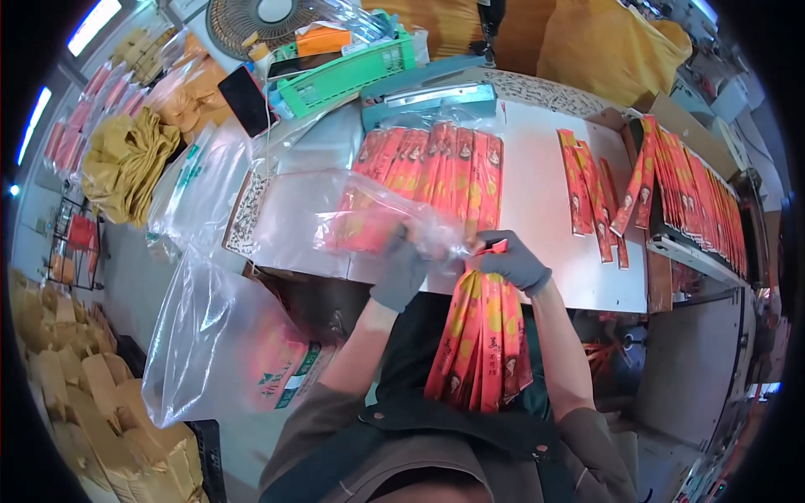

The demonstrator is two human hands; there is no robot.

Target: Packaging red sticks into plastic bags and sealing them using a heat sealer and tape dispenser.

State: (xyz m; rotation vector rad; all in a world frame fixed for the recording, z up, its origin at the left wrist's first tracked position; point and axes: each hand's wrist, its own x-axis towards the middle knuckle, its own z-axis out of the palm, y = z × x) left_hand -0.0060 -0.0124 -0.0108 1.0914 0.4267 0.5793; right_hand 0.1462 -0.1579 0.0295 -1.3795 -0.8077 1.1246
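Note:
My left hand (401, 270), in a grey glove, grips the open end of a clear plastic bag (335, 220) that lies on the white table (537, 210) and holds some red packets. My right hand (511, 261), also gloved in grey, is closed on the top of a bundle of long red and yellow packets (482, 339) that hangs down over my lap. The bundle's top end is at the bag's mouth. A row of the same red packets (436, 168) lies flat on the table just beyond the bag.
More red packets (591, 197) lie to the right, and a long stack fills a box (700, 201) at the right edge. A heat sealer (428, 96), a green basket (344, 75) and a black phone (247, 101) stand at the back. A big plastic sack (226, 344) hangs at the left.

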